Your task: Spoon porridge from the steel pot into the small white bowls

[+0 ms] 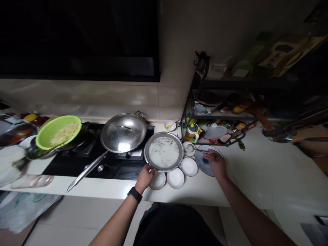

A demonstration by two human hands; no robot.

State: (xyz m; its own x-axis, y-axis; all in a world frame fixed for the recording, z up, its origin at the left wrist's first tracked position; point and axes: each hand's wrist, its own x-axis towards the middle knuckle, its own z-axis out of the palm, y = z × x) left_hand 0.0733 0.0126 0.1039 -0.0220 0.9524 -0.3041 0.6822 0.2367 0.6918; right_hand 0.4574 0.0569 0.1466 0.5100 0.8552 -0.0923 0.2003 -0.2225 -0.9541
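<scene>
My left hand (145,177) grips the near rim of a round steel dish (164,152) filled with milky soup flecked with green. My right hand (216,164) is closed on the handle of a metal spoon (201,150) above a blue patterned plate (205,160). The spoon's far end reaches a small white bowl (189,149). Several white bowls stand along the dish's near side, including one (175,178) between my hands. They look bare inside, though the lower part of the nearest one is hard to see.
On the black hob (102,169) sits a long-handled pan under a steel lid (123,132). A green bowl of shredded food (58,132) stands to the left. A metal rack (217,115) with bottles and containers stands at the back right against the wall.
</scene>
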